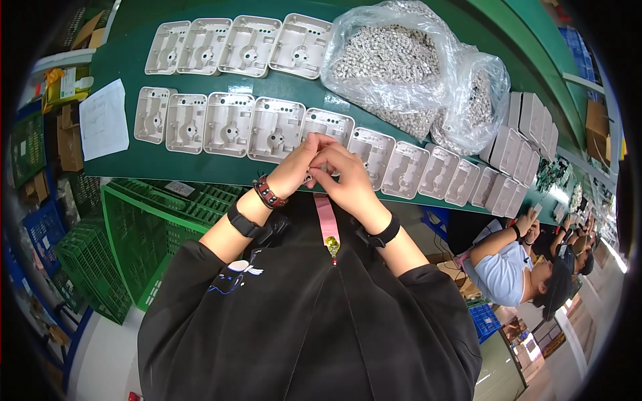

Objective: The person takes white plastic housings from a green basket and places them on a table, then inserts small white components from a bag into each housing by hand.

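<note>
My left hand [295, 164] and my right hand [343, 177] meet above the near edge of the green table. Both have their fingers closed in a pinch around something small, mostly hidden by the fingers. Just beyond them stands an open light-grey plastic housing [332, 120], partly covered by my hands. It belongs to a near row of like housings, with another housing [277, 127] to its left and one [372, 148] to its right. Each has moulded ribs, a round boss and a line of small holes along one wall.
A back row of grey housings [249, 45] stands at the far left. Clear plastic bags [394, 57] of small metallic-looking parts lie beyond my hands. Stacked housings [511, 150] are at right, a paper sheet [105, 120] at left, green crates [144, 227] below. A co-worker [505, 267] sits at right.
</note>
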{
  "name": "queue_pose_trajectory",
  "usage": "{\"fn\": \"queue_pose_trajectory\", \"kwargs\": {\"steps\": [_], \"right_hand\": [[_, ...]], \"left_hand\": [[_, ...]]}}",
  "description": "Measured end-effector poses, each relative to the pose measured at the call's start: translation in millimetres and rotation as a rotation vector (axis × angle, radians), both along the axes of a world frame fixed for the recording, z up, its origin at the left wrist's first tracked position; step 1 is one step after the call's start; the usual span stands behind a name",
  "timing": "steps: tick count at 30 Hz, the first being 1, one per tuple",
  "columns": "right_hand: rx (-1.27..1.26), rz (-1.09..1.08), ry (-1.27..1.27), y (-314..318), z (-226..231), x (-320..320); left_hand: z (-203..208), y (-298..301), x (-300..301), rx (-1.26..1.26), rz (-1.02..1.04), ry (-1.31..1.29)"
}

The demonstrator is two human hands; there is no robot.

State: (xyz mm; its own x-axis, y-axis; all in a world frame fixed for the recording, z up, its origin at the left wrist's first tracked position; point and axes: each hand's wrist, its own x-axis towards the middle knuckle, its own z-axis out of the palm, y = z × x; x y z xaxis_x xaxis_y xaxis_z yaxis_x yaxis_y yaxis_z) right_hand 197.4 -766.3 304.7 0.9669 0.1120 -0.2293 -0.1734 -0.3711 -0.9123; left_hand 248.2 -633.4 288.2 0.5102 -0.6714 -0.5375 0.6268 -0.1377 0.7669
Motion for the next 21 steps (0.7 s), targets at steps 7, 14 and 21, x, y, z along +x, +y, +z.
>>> {"fn": "queue_pose_trajectory", "kwargs": {"steps": [7,14,21], "right_hand": [[0.091,-0.141,-0.024,13.3,-8.3,8.8],[-0.067,-0.043,-0.187,15.0,-3.9,20.5],[0.044,-0.159,-0.064,25.1,-0.7,27.5]], "left_hand": [[-9.8,7.9,12.3,0.028,0.022,0.007],[-4.9,12.0,18.1,0.056,0.146,0.048],[-2.8,12.2,28.2,-0.063,0.112,-0.089]]}}
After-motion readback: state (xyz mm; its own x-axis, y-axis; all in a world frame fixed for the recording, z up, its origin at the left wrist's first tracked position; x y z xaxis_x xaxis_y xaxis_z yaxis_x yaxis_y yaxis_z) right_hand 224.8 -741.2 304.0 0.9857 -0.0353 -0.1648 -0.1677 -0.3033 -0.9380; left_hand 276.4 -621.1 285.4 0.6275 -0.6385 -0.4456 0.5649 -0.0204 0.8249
